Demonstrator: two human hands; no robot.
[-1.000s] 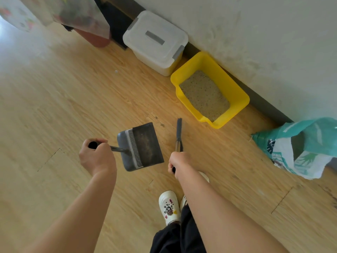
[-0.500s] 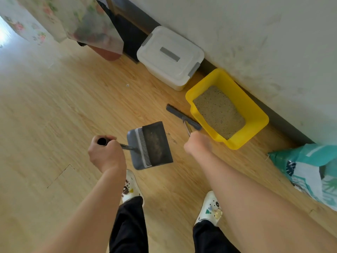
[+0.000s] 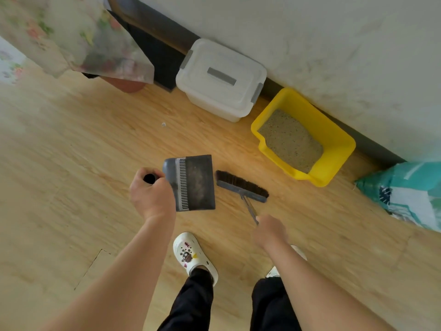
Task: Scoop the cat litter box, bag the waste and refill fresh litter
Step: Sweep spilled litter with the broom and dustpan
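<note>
Gripping dustpan (image 3: 194, 182) handle in left hand (image 3: 152, 194), brush (image 3: 242, 186) handle in right hand (image 3: 269, 231), fingers curled round both. Holding bristles just right of pan. Facing yellow litter box (image 3: 340, 146), far right against wall, between white lidded bin (image 3: 222, 77) and teal bag (image 3: 405, 189).

The teal bag (image 3: 405, 194) is cut off at three o'clock. The right hand (image 3: 269, 231) is blurred, the brush (image 3: 242, 186) handle's end hidden within it. A speck (image 3: 163, 124) at eleven o'clock cannot be identified.
</note>
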